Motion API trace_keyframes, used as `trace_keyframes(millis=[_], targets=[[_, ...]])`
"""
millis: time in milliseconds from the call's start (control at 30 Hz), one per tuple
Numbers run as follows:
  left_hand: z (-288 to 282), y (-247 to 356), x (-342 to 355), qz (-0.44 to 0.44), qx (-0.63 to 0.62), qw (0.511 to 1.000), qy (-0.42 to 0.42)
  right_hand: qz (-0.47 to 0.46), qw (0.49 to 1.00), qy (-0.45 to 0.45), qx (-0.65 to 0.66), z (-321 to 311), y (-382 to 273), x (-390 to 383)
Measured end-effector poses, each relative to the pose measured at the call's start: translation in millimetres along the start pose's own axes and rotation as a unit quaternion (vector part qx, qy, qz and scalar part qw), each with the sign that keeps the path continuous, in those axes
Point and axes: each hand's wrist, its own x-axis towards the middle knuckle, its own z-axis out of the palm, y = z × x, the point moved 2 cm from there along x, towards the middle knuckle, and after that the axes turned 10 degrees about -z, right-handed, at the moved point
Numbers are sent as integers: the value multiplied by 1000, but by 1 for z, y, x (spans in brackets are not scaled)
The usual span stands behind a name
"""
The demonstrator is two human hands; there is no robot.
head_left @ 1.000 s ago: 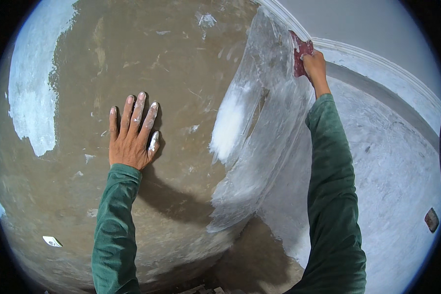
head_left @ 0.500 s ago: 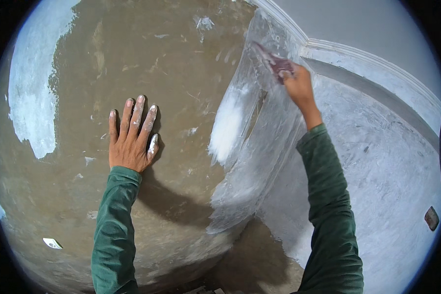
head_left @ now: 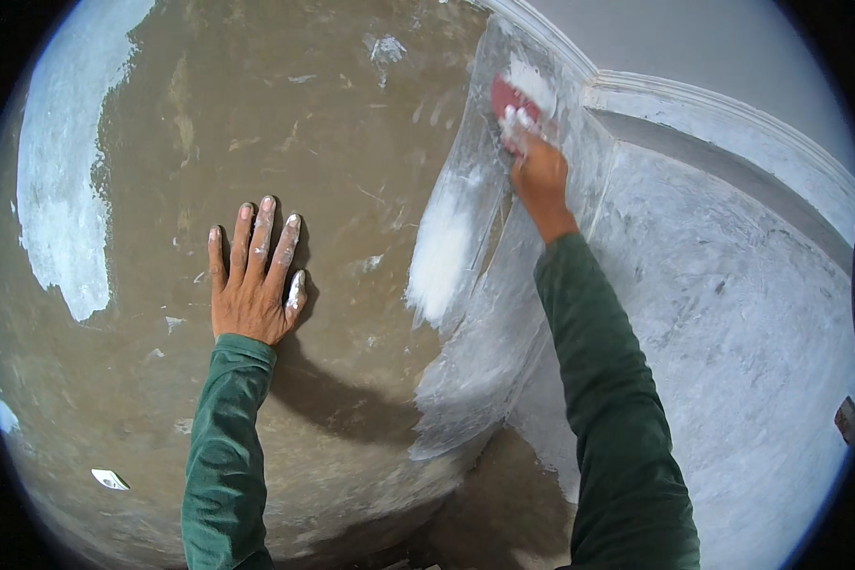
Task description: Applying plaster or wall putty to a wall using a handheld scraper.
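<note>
Near the top right corner of the brown wall (head_left: 342, 180), the person's right hand (head_left: 541, 180) is closed around a red scraper (head_left: 505, 95), though blur hides just how the fingers sit. White smears coat that hand's fingers, and a bright white dab (head_left: 534, 84) shows just beside the scraper; I can't tell whether the blade itself is touching the wall. The scraper is over the thin grey-white coat (head_left: 522, 256) that runs down the wall's right edge, a little below the white moulding (head_left: 549, 38).

Well to the left, the left hand (head_left: 249, 302) lies on bare brown wall, palm to the surface, holding nothing. Its fingers are straight and slightly spread, the thumb standing apart, with white flecks on several fingers and a thicker white smear on the thumb. Both arms reach up in green sleeves (head_left: 228, 446).

Between the hands, nearer the right one, a thick white patch (head_left: 442, 252) sits at the coat's left side. Another white patch (head_left: 62, 180) covers the wall's upper left, and a small white plate (head_left: 109, 479) is near its lower left corner.
</note>
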Motion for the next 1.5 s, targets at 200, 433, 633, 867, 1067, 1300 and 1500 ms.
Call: trace_keyframes(millis=[200, 433, 633, 867, 1067, 1300, 1500], targets=[[-2, -5, -4, 2, 18, 1000, -10, 6, 984, -33, 178, -73, 5, -2], [-9, 0, 3, 15, 23, 1000, 8, 271, 949, -128, 94, -84, 92, 64], [-38, 38, 31, 16, -29, 997, -63, 159, 984, -50, 71, -69, 93, 79], [-27, 43, 46, 18, 35, 992, -118, 41, 994, -78, 61, -73, 67, 114], [-14, 40, 43, 29, 53, 996, -72, 4, 993, -113, 19, -64, 62, 104], [-10, 41, 43, 27, 47, 996, -68, 28, 980, -198, -14, -56, 48, 36], [-15, 39, 42, 22, 50, 996, -74, 41, 971, -212, 106, -85, 18, 1]])
